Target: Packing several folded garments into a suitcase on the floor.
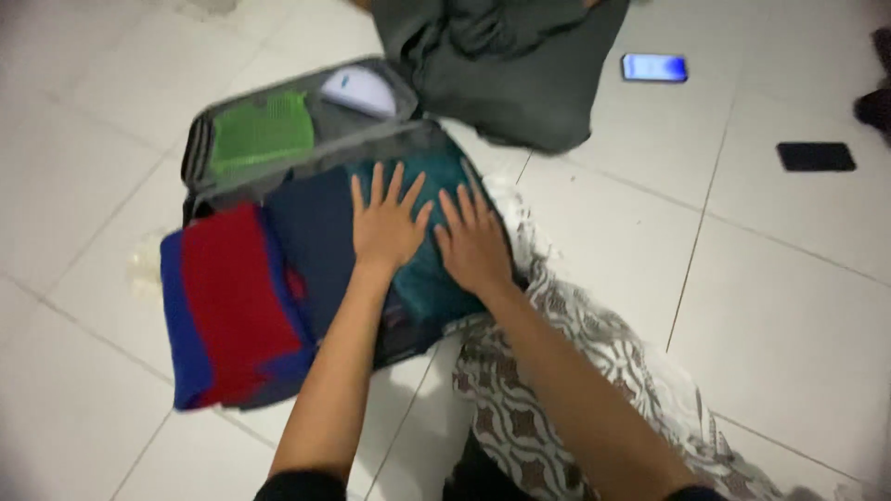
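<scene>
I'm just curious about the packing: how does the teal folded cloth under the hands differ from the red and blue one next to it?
The teal cloth lies inside the open suitcase, while the red and blue cloth hangs out over its edge onto the tiled floor. The left hand and right hand lie flat on the teal cloth; nothing touches the red and blue one. The teal is one colour, the other two. Both are folded.

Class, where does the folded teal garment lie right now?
In the head view, the folded teal garment lies centre-frame in the open suitcase, under both hands, right of the navy garment.
</scene>
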